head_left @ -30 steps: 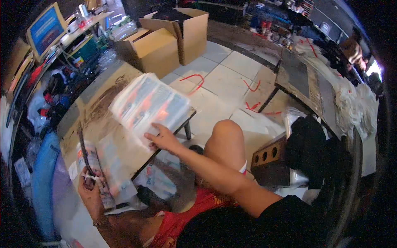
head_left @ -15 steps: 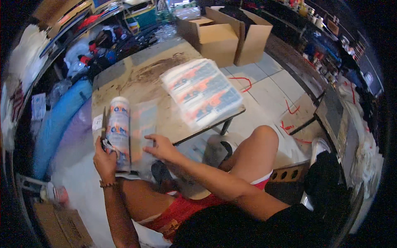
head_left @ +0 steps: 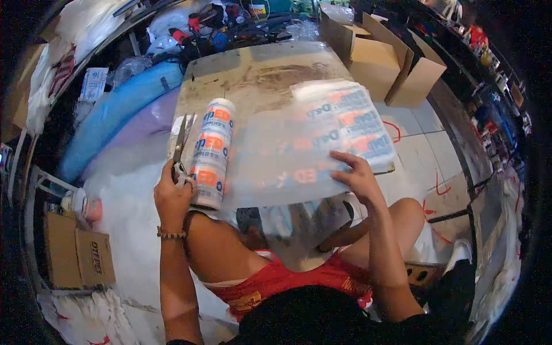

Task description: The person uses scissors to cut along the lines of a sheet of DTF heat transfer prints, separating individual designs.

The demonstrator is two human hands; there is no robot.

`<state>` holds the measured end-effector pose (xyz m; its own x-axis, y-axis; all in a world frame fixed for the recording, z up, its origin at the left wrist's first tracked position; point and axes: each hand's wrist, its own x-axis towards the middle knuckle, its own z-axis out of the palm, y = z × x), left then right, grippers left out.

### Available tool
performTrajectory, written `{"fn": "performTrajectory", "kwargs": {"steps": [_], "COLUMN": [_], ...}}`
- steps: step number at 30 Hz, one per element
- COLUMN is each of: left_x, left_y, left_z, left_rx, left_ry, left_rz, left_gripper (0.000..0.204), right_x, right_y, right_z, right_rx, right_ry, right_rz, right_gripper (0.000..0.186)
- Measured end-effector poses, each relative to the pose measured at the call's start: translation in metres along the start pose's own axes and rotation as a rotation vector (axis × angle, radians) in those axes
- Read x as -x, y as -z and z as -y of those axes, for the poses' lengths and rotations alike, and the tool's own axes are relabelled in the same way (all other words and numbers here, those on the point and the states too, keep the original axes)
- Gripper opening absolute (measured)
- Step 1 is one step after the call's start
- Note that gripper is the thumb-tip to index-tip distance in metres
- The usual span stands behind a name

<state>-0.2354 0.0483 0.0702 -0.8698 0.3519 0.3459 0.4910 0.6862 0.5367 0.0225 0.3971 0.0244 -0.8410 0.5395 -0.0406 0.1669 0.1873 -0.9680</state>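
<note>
A roll of clear plastic film (head_left: 214,150), printed in orange and blue, lies lengthwise on the left of the low table. Beside it, my left hand (head_left: 172,195) is closed around the handles of a pair of scissors (head_left: 181,142), blades pointing away from me. From the roll a blurred sheet of film (head_left: 270,164) stretches rightward across the table and over its near edge. My right hand (head_left: 357,177) grips the right side of this film, index finger extended over it; the thumb is hard to make out. Behind that hand sits a stack of printed plastic sheets (head_left: 368,129), partly under the film.
The worn table (head_left: 253,63) has a brown stain towards its far end. Open cardboard boxes (head_left: 374,60) stand beyond its right corner. Long blue wrapped rolls (head_left: 123,118) lie along the left, and a closed carton (head_left: 77,253) is lower left. My knees flank the table's near edge.
My right hand has moved right, drawing film off the roll across the table to the stack. My left hand still holds the scissors by the roll. The whole view has shifted.
</note>
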Motion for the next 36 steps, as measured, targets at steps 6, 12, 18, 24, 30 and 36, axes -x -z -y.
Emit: {"fn": "performTrajectory", "kwargs": {"steps": [6,12,18,24,30,36], "left_x": [0.014,0.102,0.194,0.236,0.224,0.216], "left_y": [0.003,0.024,0.017,0.001,-0.022,-0.033], "left_z": [-0.01,-0.053,-0.065,-0.05,-0.057,-0.046], "left_rx": [0.157,0.887,1.007,0.991,1.091,1.333], "left_ry": [0.135,0.345,0.786,1.043,0.934,1.144], "left_rz": [-0.105,0.235,0.877,0.904,0.817,0.773], "left_gripper": [0.062,0.055,0.042,0.04,0.055,0.06], "right_x": [0.048,0.1,0.064,0.051,0.045,0.044], "right_y": [-0.036,-0.119,-0.183,-0.202,-0.208,-0.206], "right_z": [-0.041,-0.061,-0.05,-0.035,-0.031,-0.019], "right_rx": [-0.57,-0.564,-0.654,-0.546,-0.612,-0.576], "right_ry": [-0.11,0.038,-0.072,-0.177,-0.131,-0.152], "right_rz": [-0.563,-0.221,-0.058,-0.235,-0.298,-0.291], "right_gripper": [0.073,0.08,0.066,0.054,0.051,0.052]}}
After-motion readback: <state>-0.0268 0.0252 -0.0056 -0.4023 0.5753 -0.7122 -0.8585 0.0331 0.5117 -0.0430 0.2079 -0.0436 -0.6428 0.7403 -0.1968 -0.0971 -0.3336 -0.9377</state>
